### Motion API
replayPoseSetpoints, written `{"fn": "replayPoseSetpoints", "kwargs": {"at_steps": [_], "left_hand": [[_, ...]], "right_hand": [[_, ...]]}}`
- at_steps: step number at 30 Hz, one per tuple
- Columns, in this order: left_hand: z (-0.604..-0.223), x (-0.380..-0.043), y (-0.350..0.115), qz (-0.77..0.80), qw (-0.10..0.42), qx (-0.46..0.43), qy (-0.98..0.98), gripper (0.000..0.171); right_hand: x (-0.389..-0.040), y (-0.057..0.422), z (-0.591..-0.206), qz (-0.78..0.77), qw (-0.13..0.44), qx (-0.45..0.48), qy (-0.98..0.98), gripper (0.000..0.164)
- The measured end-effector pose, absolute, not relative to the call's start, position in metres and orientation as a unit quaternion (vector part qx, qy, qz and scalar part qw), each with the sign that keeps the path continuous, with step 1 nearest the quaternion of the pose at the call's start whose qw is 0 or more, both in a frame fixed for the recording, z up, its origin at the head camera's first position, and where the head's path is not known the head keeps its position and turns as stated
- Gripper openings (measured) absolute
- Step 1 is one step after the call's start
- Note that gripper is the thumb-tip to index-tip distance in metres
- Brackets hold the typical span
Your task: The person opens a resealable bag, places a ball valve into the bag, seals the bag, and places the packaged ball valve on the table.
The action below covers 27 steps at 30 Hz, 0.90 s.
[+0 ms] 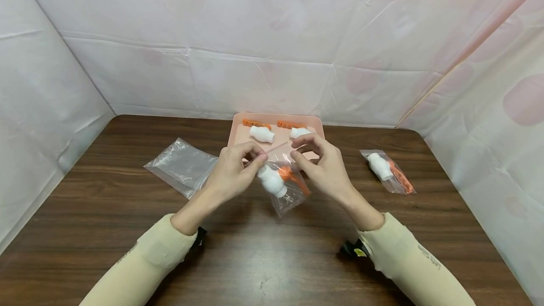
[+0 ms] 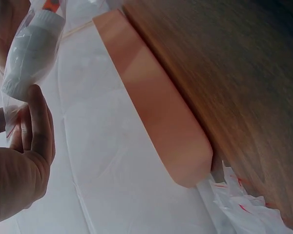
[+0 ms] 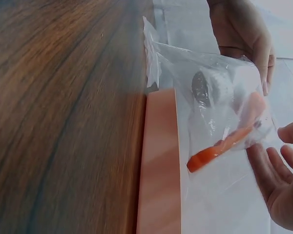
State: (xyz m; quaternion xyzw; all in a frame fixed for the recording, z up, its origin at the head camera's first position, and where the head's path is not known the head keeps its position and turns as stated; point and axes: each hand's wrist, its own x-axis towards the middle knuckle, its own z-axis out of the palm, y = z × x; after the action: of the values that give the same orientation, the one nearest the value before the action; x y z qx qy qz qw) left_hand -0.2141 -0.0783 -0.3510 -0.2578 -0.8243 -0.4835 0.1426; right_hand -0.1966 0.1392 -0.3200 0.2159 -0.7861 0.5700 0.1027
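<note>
A clear zip bag [image 1: 290, 200] hangs above the table between both hands. Inside it are a white plastic valve body [image 1: 273, 181] and an orange handle [image 1: 293, 177]. My left hand [image 1: 227, 171] pinches the bag's upper left corner between thumb and fingers. Close to the upper right edge is my right hand [image 1: 325, 166], its thumb and fingertips spread apart. In the right wrist view, the right fingers [image 3: 271, 168] lie against the bag while the thumb stands away from it. The left wrist view shows the bagged valve body [image 2: 33, 53] from the side.
Behind the hands, a pink tray [image 1: 233, 138] holds white valve bodies [image 1: 262, 134] and orange handles [image 1: 255, 123]. Flat clear bags [image 1: 180, 166] lie at left. A filled bag [image 1: 388, 174] lies at right. Pale cloth walls [image 1: 212, 79] enclose the wooden table [image 1: 255, 268].
</note>
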Motion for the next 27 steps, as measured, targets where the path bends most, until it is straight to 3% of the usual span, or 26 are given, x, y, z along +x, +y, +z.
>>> {"fn": "replayPoseSetpoints", "kwargs": {"at_steps": [5,9,18,27], "left_hand": [[-0.352,-0.216,-0.08,-0.497,0.143,-0.253,-0.818,0.006],[-0.351,-0.217,-0.081,-0.503,0.147,-0.245,-0.816,0.006],[-0.35,-0.217,-0.08,-0.522,0.143,-0.235,-0.807,0.004],[-0.347,-0.213,-0.077,-0.544,0.125,-0.231,-0.797,0.005]], "right_hand": [[-0.194,0.142,-0.319,0.519,0.141,0.237,-0.809,0.006],[-0.193,0.143,-0.321,0.496,0.137,0.274,-0.812,0.01],[-0.208,0.148,-0.351,0.435,0.152,0.332,-0.823,0.042],[-0.204,0.142,-0.351,0.315,0.202,0.329,-0.867,0.068]]}}
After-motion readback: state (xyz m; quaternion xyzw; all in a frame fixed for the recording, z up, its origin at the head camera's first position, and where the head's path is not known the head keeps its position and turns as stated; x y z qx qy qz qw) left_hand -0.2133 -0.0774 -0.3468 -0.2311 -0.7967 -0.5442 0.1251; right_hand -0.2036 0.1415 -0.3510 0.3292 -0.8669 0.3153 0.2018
